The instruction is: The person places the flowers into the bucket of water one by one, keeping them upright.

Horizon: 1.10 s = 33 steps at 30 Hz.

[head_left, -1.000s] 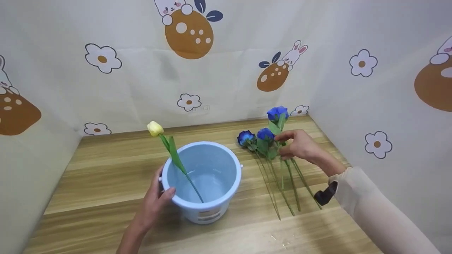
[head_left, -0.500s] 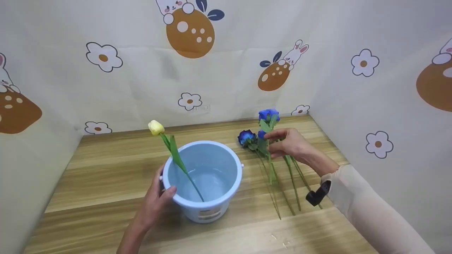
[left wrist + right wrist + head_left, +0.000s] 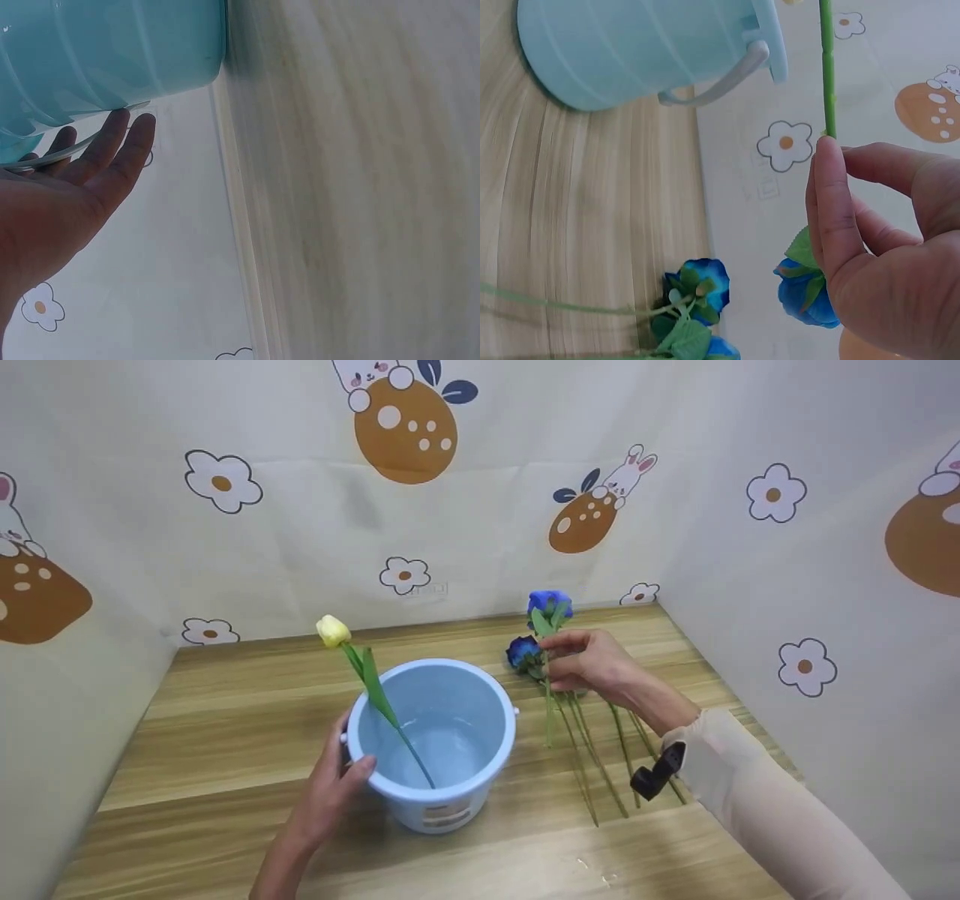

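Observation:
A light blue bucket (image 3: 472, 705) stands upright on the table. My left hand (image 3: 322, 795) grips its left side, thumb over the rim and fingers outside; the left wrist view shows these fingers (image 3: 112, 154) against the wall. One yellow tulip (image 3: 333, 631) leans inside, its bloom above the rim. Right of the bucket, my right hand (image 3: 592, 664) pinches the green stem (image 3: 827, 67) of a blue rose (image 3: 551, 606) between thumb and fingers. That rose is raised, bloom upward. Below it lies a darker blue rose (image 3: 523, 651); another bloom is partly hidden by the hand in the head view.
Several stems (image 3: 592, 765) lie on the wooden table (image 3: 225, 735), toward its front right. The bucket's handle (image 3: 727, 82) hangs along its side. Patterned cloth walls (image 3: 285, 525) enclose the table at the back and sides. Small clear specks (image 3: 606, 877) lie near the front.
My right hand has moved left toward the bucket, carrying the raised blue rose off from over the lying ones. The left hand and bucket stay put.

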{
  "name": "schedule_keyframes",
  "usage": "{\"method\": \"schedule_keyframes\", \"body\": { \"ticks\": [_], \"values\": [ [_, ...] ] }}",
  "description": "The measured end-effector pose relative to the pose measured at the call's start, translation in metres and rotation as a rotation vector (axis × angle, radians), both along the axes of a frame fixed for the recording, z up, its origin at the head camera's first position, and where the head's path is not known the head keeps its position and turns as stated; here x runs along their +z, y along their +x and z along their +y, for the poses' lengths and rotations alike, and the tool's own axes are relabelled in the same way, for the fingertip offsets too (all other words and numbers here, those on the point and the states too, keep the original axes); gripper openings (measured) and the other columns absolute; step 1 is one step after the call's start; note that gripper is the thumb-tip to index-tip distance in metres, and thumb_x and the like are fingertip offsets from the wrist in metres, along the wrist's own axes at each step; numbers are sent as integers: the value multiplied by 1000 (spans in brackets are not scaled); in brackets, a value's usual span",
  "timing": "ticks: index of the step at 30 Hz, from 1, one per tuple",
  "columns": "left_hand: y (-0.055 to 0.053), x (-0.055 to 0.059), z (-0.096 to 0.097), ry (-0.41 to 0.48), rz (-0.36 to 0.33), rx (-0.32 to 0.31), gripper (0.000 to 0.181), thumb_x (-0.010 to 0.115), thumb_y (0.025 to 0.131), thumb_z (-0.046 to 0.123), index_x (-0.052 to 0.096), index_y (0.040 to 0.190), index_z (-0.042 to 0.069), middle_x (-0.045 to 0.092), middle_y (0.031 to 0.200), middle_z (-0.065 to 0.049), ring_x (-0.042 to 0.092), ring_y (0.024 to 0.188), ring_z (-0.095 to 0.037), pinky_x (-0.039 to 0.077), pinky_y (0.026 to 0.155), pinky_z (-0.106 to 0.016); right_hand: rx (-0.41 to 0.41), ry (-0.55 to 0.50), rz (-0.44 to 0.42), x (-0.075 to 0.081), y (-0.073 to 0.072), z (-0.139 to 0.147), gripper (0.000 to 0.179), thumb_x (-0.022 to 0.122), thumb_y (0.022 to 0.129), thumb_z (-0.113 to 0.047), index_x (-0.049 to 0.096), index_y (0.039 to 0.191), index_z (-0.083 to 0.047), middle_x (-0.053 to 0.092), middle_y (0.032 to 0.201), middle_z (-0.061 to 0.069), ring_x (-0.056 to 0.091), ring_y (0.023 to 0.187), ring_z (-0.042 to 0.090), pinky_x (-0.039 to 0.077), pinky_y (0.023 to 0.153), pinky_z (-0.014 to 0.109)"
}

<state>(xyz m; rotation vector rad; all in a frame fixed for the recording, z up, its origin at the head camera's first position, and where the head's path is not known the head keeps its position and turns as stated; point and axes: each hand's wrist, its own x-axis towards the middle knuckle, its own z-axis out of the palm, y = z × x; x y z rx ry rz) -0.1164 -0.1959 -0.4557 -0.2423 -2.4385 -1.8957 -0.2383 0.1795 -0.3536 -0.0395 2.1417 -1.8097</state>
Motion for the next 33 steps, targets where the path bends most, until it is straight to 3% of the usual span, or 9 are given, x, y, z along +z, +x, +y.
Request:
{"method": "schedule_keyframes", "body": {
  "ticks": [4, 10, 13, 22, 33],
  "values": [
    [0, 1, 0, -7, -4, 0, 74, 54, 104, 30, 19, 169, 21, 27, 172, -17, 37, 154, -43, 36, 122, -63, -20, -59, -10, 1, 1, -9, 45, 70, 91, 9, 66, 135, 2, 62, 108, 10, 72, 72, 14, 64, 70, 24],
    [-1, 0, 0, 3, 64, 0, 74, 54, 102, 22, 23, 168, 14, 31, 170, -19, 41, 150, -41, 39, 119, -60, -67, -160, 8, 2, 4, -28, 41, 69, 90, 12, 68, 130, 2, 66, 96, 6, 72, 71, 13, 65, 69, 26],
    [-1, -1, 0, 2, 63, 2, 74, 54, 103, 23, 22, 169, 16, 30, 171, -18, 40, 151, -41, 39, 119, -60, -88, -175, 15, 4, 4, -38, 43, 70, 88, 12, 69, 129, 0, 66, 96, 5, 71, 70, 12, 65, 70, 28],
    [1, -1, -1, -4, 52, 3, 74, 54, 103, 25, 22, 169, 18, 30, 170, -20, 39, 152, -45, 40, 119, -62, -90, -144, 125, 7, 9, -69, 50, 74, 84, 10, 68, 132, -3, 60, 114, 12, 72, 71, 16, 66, 72, 31],
    [0, 0, 0, -5, 30, 5, 74, 55, 103, 28, 22, 168, 20, 30, 171, -18, 38, 154, -43, 39, 121, -62, 18, 39, 327, 7, 21, -95, 46, 76, 87, 5, 70, 131, -8, 61, 129, 12, 72, 85, 20, 67, 75, 34]
  ]
}}
